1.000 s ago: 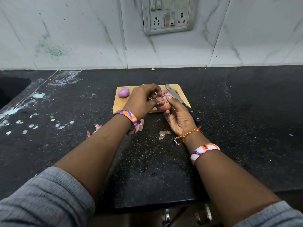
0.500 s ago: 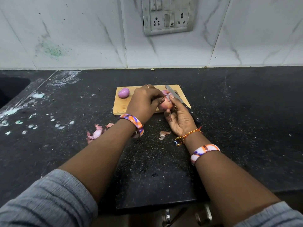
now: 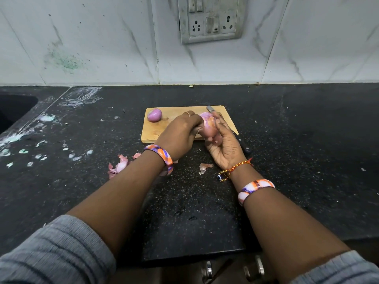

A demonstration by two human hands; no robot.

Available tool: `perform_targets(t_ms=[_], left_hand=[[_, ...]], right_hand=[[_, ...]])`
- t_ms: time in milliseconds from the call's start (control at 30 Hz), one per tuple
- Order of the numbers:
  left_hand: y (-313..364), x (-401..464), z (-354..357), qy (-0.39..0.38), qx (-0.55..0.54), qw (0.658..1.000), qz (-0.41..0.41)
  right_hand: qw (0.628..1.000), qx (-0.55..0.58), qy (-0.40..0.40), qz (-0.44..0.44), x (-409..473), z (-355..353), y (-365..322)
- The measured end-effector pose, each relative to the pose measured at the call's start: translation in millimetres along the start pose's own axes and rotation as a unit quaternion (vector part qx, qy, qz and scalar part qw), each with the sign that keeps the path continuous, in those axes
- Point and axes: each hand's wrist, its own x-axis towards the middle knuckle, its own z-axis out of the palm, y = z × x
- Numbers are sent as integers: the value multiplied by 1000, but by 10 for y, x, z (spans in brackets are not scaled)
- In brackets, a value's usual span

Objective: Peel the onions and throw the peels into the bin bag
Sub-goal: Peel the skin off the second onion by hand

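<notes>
A pink-purple onion [image 3: 208, 126] is held over the front edge of the wooden cutting board [image 3: 160, 130]. My right hand [image 3: 226, 147] cups it from the right, fingers curled round it. From the left, my left hand [image 3: 180, 134] meets the onion with its fingertips curled against the skin. A peeled purple onion [image 3: 154, 115] lies on the board's far left corner. Loose peels [image 3: 120, 165] lie on the black counter by my left wrist, and one peel scrap [image 3: 205, 167] lies near my right wrist. No bin bag is in view.
A knife lies on the board's right side, its blade tip [image 3: 210, 108] showing behind my right hand. A dark sink [image 3: 12, 111] sits at far left. White splatters [image 3: 24, 152] mark the counter's left part. A socket plate [image 3: 209, 19] hangs on the tiled wall.
Both hands have turned the onion so more of its purple side faces up. My left wrist has shifted right, uncovering more of the peels on the counter.
</notes>
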Motion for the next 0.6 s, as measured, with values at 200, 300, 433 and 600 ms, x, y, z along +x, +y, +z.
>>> perform_targets(t_ms=[200,300,433,600], left_hand=[[-21,102,-4,73,-238,940,-232],[-1,152,-27,94,-336,882,-316],[39,151,-9,127,-416,826,-358],[11,145,0,125,-417,813,-387]], right_hand=[[999,-14,-35,20,-57,57,-10],[999,-3,-43,24,-110,92,-19],[999,-10,-38,17,-105,86,-18],[999,-8,-44,-10,-51,64,-3]])
